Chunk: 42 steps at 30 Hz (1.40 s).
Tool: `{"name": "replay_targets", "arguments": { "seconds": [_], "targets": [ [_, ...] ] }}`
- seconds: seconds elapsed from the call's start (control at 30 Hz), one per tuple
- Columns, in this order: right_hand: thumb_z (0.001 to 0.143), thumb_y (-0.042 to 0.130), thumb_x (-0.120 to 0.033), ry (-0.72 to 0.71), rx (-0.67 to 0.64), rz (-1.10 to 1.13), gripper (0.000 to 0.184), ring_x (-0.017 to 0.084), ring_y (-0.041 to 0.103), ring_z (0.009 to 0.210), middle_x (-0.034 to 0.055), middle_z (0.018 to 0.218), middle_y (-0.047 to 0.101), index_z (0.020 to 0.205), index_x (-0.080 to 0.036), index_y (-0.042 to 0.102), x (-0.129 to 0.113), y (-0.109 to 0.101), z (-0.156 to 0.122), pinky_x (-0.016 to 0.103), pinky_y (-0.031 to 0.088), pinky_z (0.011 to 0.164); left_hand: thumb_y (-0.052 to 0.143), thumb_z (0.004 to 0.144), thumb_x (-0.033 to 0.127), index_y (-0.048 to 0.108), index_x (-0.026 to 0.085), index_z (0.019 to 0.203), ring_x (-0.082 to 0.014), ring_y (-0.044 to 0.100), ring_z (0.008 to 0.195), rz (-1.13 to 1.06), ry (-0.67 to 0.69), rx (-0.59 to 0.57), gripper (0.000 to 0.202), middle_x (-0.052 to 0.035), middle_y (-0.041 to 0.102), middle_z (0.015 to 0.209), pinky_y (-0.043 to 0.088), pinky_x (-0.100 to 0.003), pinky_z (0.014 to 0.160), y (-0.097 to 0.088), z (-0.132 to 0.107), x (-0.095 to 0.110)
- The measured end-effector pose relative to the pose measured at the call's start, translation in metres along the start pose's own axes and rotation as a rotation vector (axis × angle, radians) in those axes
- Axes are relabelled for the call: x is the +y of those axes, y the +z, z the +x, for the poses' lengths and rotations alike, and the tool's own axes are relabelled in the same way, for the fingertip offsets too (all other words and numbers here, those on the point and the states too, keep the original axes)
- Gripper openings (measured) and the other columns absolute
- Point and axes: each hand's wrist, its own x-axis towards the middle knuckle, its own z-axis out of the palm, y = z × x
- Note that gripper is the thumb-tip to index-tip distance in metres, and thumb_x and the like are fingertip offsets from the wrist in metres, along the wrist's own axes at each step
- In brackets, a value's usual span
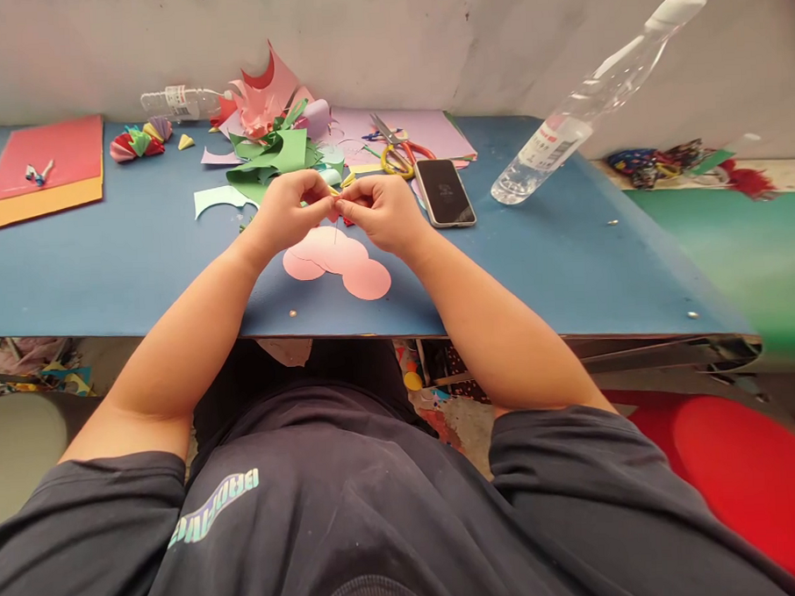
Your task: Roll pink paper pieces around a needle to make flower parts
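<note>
My left hand point(296, 207) and my right hand point(386, 209) meet over the table, thumbs and fingertips pinched close together. What they pinch is small and mostly hidden; a bit of pink shows between the fingertips, and a thin dark line like a thread or wire hangs below. Just under them, several pink paper circles point(366, 280) lie overlapping on the blue table point(172, 273). Beyond the hands is a heap of green paper scraps point(292, 151), with yellow-handled scissors point(397, 160) and a second, red-handled pair beside it.
A phone point(444, 193) lies right of my right hand. Farther right stands a water bottle point(542, 158); another bottle point(182, 103) lies at the wall. Folded paper pieces point(137, 142) and red card sheets point(49, 159) are at left. A red stool point(754, 476) stands at right.
</note>
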Motion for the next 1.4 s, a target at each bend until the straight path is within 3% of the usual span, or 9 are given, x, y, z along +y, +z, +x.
{"name": "replay_targets", "arguments": {
  "seconds": [0.13, 0.23, 0.5, 0.67, 0.83, 1.13, 1.27, 1.4],
  "targets": [
    [0.085, 0.090, -0.037, -0.072, 0.036, -0.064, 0.026, 0.014, 0.051, 0.067, 0.0010, 0.071, 0.067, 0.071, -0.022, 0.074, 0.001, 0.002, 0.001, 0.031, 0.041, 0.061, 0.073, 0.081, 0.017, 0.058, 0.021, 0.078, -0.0143, 0.064, 0.072, -0.110, -0.037, -0.049, 0.016, -0.0026, 0.070, 0.078, 0.051, -0.031, 0.064, 0.002, 0.000, -0.003],
    [0.086, 0.084, -0.032, -0.053, 0.014, 0.027, 0.018, 0.012, 0.050, 0.064, 0.0001, 0.068, 0.066, 0.075, -0.020, 0.077, 0.003, 0.003, 0.001, 0.030, 0.040, 0.060, 0.077, 0.077, 0.014, 0.054, 0.022, 0.082, -0.0136, 0.064, 0.071, -0.212, -0.049, -0.059, 0.025, 0.0000, 0.065, 0.078, 0.051, -0.030, 0.064, 0.005, 0.000, -0.005],
    [0.084, 0.082, -0.035, 0.055, 0.061, 0.121, 0.020, 0.010, 0.043, 0.054, -0.0036, 0.059, 0.055, 0.073, -0.020, 0.072, 0.004, 0.007, 0.000, 0.027, 0.036, 0.050, 0.079, 0.071, 0.010, 0.056, 0.023, 0.088, -0.0136, 0.062, 0.073, -0.267, -0.069, -0.003, 0.032, 0.0014, 0.062, 0.079, 0.047, -0.031, 0.067, 0.012, -0.001, -0.009],
    [0.070, 0.098, -0.058, -0.003, 0.120, 0.100, 0.046, 0.011, 0.051, 0.060, 0.0011, 0.068, 0.065, 0.070, -0.021, 0.072, 0.004, 0.007, 0.000, 0.029, 0.039, 0.051, 0.079, 0.069, 0.013, 0.053, 0.024, 0.088, -0.0166, 0.066, 0.077, -0.290, -0.037, -0.013, 0.034, 0.0013, 0.060, 0.078, 0.049, -0.033, 0.070, 0.012, 0.000, -0.010],
    [0.065, 0.097, -0.071, 0.019, 0.097, 0.115, 0.056, 0.011, 0.045, 0.053, 0.0001, 0.059, 0.060, 0.066, -0.021, 0.071, 0.003, 0.002, -0.001, 0.031, 0.037, 0.047, 0.076, 0.069, 0.010, 0.054, 0.024, 0.091, -0.0132, 0.059, 0.070, -0.270, -0.004, 0.004, 0.034, 0.0024, 0.062, 0.075, 0.044, -0.030, 0.064, 0.010, -0.002, -0.005],
    [0.072, 0.096, -0.066, 0.026, 0.091, 0.159, 0.051, 0.009, 0.045, 0.053, -0.0020, 0.059, 0.057, 0.075, -0.020, 0.075, -0.001, 0.003, -0.001, 0.029, 0.036, 0.046, 0.082, 0.073, 0.017, 0.057, 0.023, 0.097, -0.0145, 0.065, 0.078, -0.261, -0.041, 0.035, 0.034, -0.0005, 0.068, 0.086, 0.048, -0.031, 0.070, 0.010, -0.002, -0.005],
    [0.066, 0.097, -0.069, 0.024, 0.097, 0.180, 0.053, 0.009, 0.045, 0.052, -0.0015, 0.062, 0.061, 0.075, -0.020, 0.078, -0.003, 0.004, -0.002, 0.029, 0.036, 0.046, 0.081, 0.075, 0.016, 0.056, 0.024, 0.100, -0.0138, 0.063, 0.071, -0.303, -0.061, 0.046, 0.036, 0.0001, 0.067, 0.080, 0.044, -0.029, 0.063, 0.010, -0.001, -0.010],
    [0.069, 0.100, -0.057, 0.008, 0.106, 0.206, 0.043, 0.008, 0.046, 0.052, -0.0019, 0.063, 0.063, 0.078, -0.019, 0.081, -0.005, 0.003, -0.002, 0.028, 0.037, 0.048, 0.079, 0.079, 0.013, 0.057, 0.023, 0.097, -0.0124, 0.064, 0.068, -0.315, -0.038, 0.064, 0.031, 0.0008, 0.066, 0.079, 0.046, -0.028, 0.061, 0.010, 0.001, -0.013]
  ]
}}
